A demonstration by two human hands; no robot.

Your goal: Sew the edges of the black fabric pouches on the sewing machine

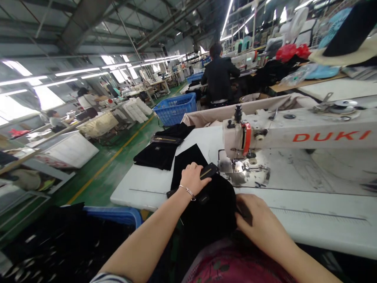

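A black fabric piece (pixel 219 204) with a small dark label lies over the near edge of the sewing table, close to my body. Across it runs a black zipper strip (pixel 209 171) with a gold-coloured line of teeth. My left hand (pixel 193 179), a bangle at its wrist, lies on the strip and the cloth, thumb spread from the fingers. At the cloth's right edge, my right hand (pixel 257 215) pinches the fabric between thumb and fingers. The sewing machine's needle area and metal plate (pixel 250 175) stand just beyond the zipper's right end.
A stack of black pieces (pixel 159 153) with a zipper lies at the table's far left corner. The machine arm (pixel 312 129) spans the right. A blue basket (pixel 176 108) stands behind, near a seated person (pixel 219 76). Black cloth fills a blue bin (pixel 129 215) at lower left.
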